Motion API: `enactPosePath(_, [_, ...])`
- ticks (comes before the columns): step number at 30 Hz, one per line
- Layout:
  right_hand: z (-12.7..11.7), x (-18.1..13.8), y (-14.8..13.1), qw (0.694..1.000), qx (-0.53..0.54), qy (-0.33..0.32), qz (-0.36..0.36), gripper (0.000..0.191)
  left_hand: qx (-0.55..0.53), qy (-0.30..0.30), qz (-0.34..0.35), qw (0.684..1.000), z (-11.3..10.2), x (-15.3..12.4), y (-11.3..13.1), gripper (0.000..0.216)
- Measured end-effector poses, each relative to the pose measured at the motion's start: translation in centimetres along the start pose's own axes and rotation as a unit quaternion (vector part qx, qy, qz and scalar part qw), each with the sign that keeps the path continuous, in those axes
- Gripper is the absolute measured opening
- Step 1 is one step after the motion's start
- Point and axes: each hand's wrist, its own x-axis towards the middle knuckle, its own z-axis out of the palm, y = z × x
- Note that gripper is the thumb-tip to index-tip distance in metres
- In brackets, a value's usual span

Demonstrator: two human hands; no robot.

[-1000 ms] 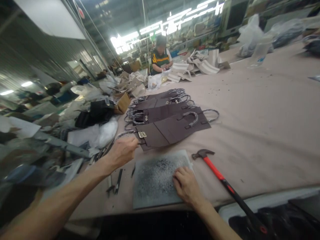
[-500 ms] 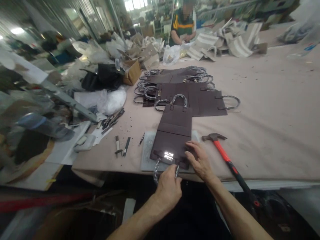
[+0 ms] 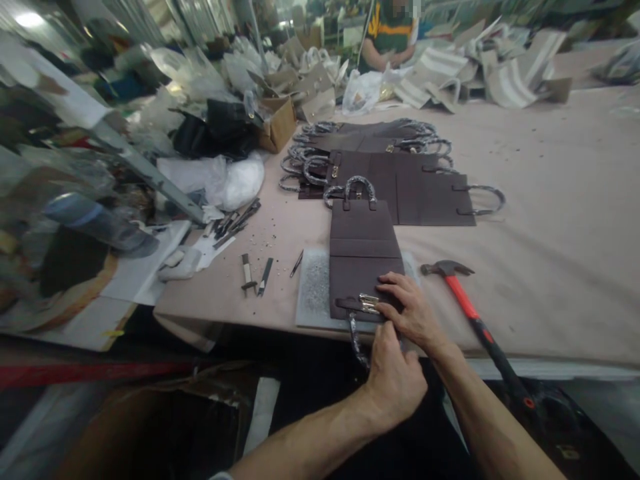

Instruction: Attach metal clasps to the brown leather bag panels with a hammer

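Observation:
A dark brown handbag panel (image 3: 363,267) lies folded out across a grey slab (image 3: 314,287) at the table's front edge. It has a shiny metal clasp (image 3: 369,303) and a wrapped handle (image 3: 356,340) hanging toward me. My left hand (image 3: 397,373) is a closed fist on the right part of that handle, which it mostly hides. My right hand (image 3: 413,310) rests on the panel's right side by the clasp, fingers apart and slightly bent. To the right lies a claw hammer (image 3: 463,297) with a red and black grip.
More brown bag panels (image 3: 425,190) with wrapped handles are stacked behind. Small tools (image 3: 265,277) lie left of the slab. Dark strips (image 3: 235,223), a cardboard box (image 3: 277,125) and plastic bags fill the left side. A person (image 3: 390,40) works across the table.
The panel has shifted right on the slab and turned slightly, baring more of the slab's left side. Both hands moved right with it; the left still grips the handle. The camera view has also shifted.

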Motion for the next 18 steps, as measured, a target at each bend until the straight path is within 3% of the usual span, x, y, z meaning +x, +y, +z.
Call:
enactPosePath(2, [0.1,0.0,0.4,1.000,-0.004,0.002,0.002,0.028,0.037,-0.015,0.005,0.999,-0.2,0.0,0.4,0.057])
enactPosePath(4, [0.2,-0.1,1.0,1.000,-0.010,-0.003,0.004,0.029,0.082,-0.047,0.041,0.995,-1.7,-0.1,0.4,0.041])
enactPosePath(7, [0.4,-0.2,1.7,1.000,-0.022,-0.015,0.004,0.033,0.120,-0.032,0.146,0.982,-6.4,0.3,-0.4,0.016])
enactPosePath(9, [0.5,-0.3,1.9,0.999,-0.029,-0.019,0.007,0.036,0.149,0.053,0.167,0.973,-11.0,1.5,-1.7,0.022])
enactPosePath(11, [0.6,-0.3,2.1,0.999,-0.031,-0.021,0.008,0.038,0.228,0.157,0.096,0.956,-16.4,3.4,-3.5,0.023])
enactPosePath(13, [0.7,-0.4,2.2,0.999,-0.031,-0.015,0.002,0.039,0.309,0.228,-0.018,0.923,-21.6,5.7,-5.4,0.024])
enactPosePath(16, [1.0,-0.4,2.3,0.999,-0.037,-0.004,-0.008,0.041,0.363,0.252,-0.167,0.882,-27.9,8.7,-7.7,0.029])
enactPosePath(18, [1.0,-0.3,2.2,0.999,-0.046,-0.006,-0.010,0.042,0.367,0.237,-0.207,0.875,-30.3,10.1,-8.6,0.034])
